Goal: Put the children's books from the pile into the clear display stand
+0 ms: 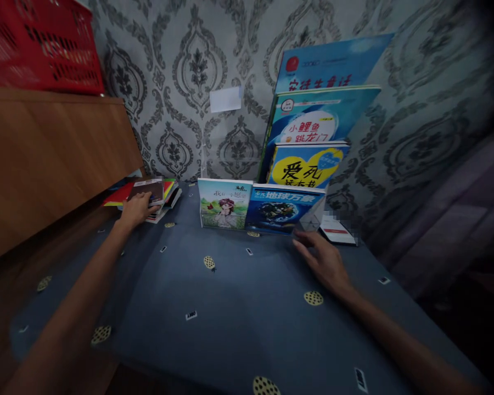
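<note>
At the left, my left hand (136,210) has its fingers closed over the near edge of a dark brown book (152,190) on top of a book pile (170,198). My right hand (321,257) is open, its fingers partly bent, beside the lower right corner of a clear book stand (310,221). Whether the fingertips touch the stand I cannot tell. A green picture book (225,204) and a blue globe-cover book (278,211) stand side by side in its front tier. Behind rise a yellow-and-blue book (304,167), a teal book (308,118) and a tall blue book (329,63).
A dark blue patterned cloth (230,291) covers the table. Right of the stand lies a phone-like object (338,231), partly blurred. A wooden cabinet (53,159) bearing a red basket (45,46) borders the left side. Patterned wallpaper (173,71) is behind.
</note>
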Demonstrator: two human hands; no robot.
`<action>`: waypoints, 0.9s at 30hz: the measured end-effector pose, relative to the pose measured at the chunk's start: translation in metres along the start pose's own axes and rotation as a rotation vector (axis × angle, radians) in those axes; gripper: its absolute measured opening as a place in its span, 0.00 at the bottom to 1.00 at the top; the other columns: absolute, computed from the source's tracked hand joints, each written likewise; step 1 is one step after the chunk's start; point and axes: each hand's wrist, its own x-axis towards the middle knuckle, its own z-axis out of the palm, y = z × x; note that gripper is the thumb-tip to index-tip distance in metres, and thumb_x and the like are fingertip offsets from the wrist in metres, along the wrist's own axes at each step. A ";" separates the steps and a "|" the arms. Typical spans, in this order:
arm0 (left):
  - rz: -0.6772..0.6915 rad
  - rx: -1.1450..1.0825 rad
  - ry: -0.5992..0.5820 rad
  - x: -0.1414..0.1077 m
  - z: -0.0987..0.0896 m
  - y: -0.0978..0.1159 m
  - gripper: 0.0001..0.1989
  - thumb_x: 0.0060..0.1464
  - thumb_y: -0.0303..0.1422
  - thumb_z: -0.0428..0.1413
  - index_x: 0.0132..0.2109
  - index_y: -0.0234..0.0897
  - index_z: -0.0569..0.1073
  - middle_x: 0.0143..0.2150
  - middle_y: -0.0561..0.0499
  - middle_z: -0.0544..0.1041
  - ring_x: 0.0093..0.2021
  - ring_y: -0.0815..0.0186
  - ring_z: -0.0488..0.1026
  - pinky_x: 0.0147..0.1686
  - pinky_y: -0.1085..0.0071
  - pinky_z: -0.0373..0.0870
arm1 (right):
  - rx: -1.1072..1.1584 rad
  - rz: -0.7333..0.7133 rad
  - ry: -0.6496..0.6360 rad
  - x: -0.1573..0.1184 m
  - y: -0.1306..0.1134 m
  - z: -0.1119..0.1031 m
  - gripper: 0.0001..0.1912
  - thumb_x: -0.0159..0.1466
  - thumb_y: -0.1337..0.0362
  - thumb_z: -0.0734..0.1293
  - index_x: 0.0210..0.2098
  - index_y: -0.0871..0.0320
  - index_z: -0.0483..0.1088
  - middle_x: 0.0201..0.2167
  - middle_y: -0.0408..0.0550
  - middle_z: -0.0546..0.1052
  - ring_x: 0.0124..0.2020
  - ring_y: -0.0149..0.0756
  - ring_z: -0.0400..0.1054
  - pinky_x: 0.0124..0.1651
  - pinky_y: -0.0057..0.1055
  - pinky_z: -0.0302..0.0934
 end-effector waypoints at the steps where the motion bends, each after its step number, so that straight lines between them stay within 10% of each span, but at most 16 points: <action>1: 0.004 0.058 0.008 -0.002 -0.002 0.003 0.25 0.63 0.46 0.51 0.61 0.37 0.69 0.61 0.31 0.73 0.61 0.42 0.71 0.56 0.45 0.66 | 0.009 -0.008 -0.014 -0.001 -0.002 0.002 0.17 0.68 0.49 0.62 0.45 0.52 0.74 0.39 0.52 0.81 0.37 0.46 0.78 0.42 0.42 0.73; 10: 0.115 0.183 -0.008 -0.039 -0.026 0.022 0.18 0.68 0.34 0.41 0.52 0.35 0.73 0.48 0.32 0.80 0.48 0.45 0.79 0.44 0.56 0.72 | 0.067 -0.122 -0.209 -0.011 -0.022 0.015 0.16 0.70 0.52 0.60 0.43 0.52 0.75 0.38 0.52 0.80 0.39 0.46 0.77 0.42 0.42 0.73; 27: 0.360 0.186 -0.387 -0.202 -0.072 0.086 0.18 0.58 0.19 0.49 0.50 0.36 0.77 0.48 0.38 0.83 0.45 0.51 0.82 0.41 0.61 0.77 | 0.138 -0.403 -0.472 -0.023 -0.089 0.048 0.15 0.74 0.57 0.59 0.52 0.52 0.74 0.50 0.55 0.79 0.52 0.45 0.75 0.53 0.44 0.73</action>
